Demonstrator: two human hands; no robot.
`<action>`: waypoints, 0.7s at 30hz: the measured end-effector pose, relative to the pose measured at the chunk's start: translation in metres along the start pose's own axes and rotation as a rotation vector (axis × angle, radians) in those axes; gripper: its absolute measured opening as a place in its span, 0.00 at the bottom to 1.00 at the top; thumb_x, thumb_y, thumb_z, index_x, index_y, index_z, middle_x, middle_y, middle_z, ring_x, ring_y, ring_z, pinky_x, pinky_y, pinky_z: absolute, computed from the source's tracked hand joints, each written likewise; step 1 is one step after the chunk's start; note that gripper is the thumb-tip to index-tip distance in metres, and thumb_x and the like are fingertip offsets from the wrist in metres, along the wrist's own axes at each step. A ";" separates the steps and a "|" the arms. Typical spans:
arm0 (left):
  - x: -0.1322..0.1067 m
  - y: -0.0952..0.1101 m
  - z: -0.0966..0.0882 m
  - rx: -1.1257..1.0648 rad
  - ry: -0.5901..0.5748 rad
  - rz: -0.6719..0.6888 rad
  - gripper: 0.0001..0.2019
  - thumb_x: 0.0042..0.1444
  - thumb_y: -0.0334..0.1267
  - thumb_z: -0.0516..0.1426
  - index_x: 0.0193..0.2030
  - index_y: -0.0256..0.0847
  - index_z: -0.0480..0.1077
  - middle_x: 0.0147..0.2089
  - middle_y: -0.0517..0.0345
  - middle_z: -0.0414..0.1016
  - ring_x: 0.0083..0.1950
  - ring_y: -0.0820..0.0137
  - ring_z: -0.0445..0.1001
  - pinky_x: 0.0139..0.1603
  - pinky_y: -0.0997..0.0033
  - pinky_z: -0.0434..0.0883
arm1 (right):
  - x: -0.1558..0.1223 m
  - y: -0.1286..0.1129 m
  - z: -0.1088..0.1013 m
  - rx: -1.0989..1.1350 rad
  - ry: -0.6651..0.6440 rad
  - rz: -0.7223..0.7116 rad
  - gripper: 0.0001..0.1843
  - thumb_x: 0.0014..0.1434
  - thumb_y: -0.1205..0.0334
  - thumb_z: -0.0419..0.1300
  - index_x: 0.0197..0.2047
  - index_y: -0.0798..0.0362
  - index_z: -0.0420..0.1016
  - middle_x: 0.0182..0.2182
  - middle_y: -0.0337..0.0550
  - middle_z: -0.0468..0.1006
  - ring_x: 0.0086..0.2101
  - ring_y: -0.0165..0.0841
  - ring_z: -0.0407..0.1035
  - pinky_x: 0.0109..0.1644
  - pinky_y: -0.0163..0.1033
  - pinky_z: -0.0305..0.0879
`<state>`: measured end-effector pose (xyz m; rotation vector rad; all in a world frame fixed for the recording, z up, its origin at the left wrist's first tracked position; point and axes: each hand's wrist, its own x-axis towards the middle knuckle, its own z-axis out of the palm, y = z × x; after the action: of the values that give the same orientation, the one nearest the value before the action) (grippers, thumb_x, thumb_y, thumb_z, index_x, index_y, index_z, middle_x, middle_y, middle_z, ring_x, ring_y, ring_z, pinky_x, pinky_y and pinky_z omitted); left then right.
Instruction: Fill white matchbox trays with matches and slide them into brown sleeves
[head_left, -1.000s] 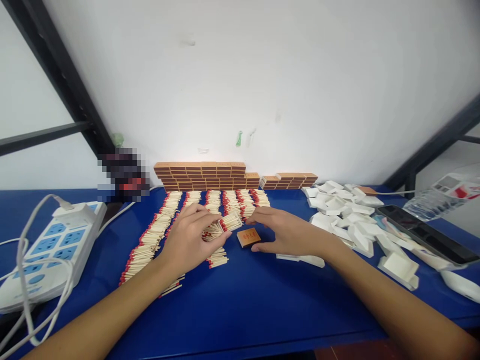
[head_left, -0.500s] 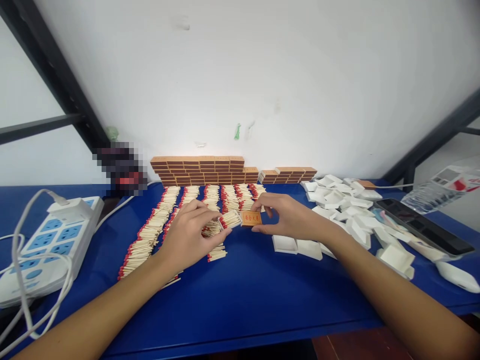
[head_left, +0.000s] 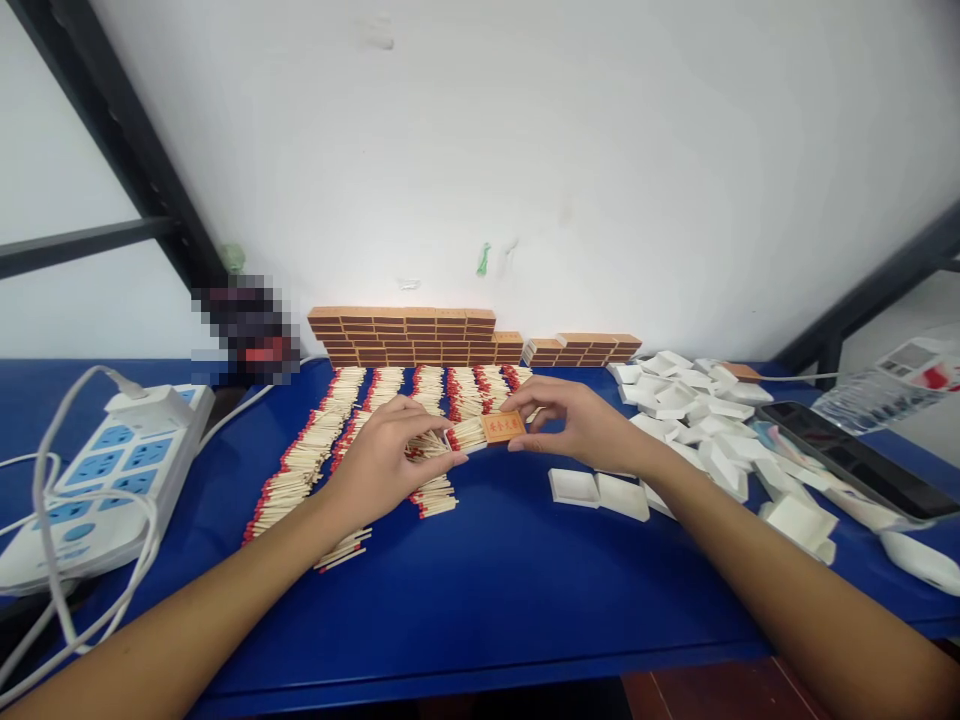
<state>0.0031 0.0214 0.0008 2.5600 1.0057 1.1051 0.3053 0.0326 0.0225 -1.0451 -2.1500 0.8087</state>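
The left hand (head_left: 381, 452) holds the match-filled tray (head_left: 475, 448); at its right end, the right hand (head_left: 568, 424) pinches the orange matchbox cover (head_left: 502, 427), long axes nearly aligned

Your left hand (head_left: 390, 452): mid-frame, pinching a white tray (head_left: 475, 449) filled with red-tipped matches (head_left: 466, 433).
Your right hand (head_left: 574, 425): right of centre, gripping an orange sleeve (head_left: 503, 427) that meets the tray's right end.
Loose matches (head_left: 304, 455): in rows on your blue table (head_left: 480, 590), from left of centre to mid-frame.
Stacked matchboxes (head_left: 405, 340): above centre, before the wall (head_left: 450, 150).
Tray pile (head_left: 709, 408): right of the frame, near a phone (head_left: 862, 460).
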 end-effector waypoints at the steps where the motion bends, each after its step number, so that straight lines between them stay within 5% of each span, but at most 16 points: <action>1: 0.001 -0.001 -0.001 -0.013 -0.011 -0.016 0.15 0.61 0.46 0.71 0.49 0.42 0.82 0.44 0.53 0.84 0.47 0.61 0.77 0.50 0.60 0.75 | 0.000 0.001 0.001 0.025 0.012 0.004 0.25 0.57 0.45 0.76 0.53 0.47 0.83 0.47 0.45 0.80 0.40 0.35 0.75 0.49 0.46 0.80; 11: 0.002 -0.001 0.000 -0.067 -0.004 -0.081 0.17 0.57 0.47 0.74 0.50 0.45 0.84 0.43 0.54 0.85 0.48 0.61 0.77 0.49 0.62 0.75 | 0.002 -0.006 0.014 0.103 0.061 -0.015 0.24 0.53 0.46 0.78 0.49 0.49 0.84 0.46 0.45 0.80 0.38 0.34 0.78 0.48 0.47 0.83; 21: -0.002 0.010 0.003 -0.152 0.021 0.079 0.32 0.31 0.51 0.81 0.45 0.43 0.82 0.38 0.59 0.82 0.41 0.64 0.76 0.43 0.64 0.73 | -0.008 -0.033 0.037 0.250 -0.036 -0.120 0.23 0.55 0.53 0.79 0.53 0.45 0.86 0.46 0.44 0.83 0.43 0.37 0.81 0.51 0.45 0.83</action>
<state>0.0096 0.0129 0.0018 2.4902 0.7978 1.1827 0.2677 -0.0003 0.0213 -0.7727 -2.0541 1.0148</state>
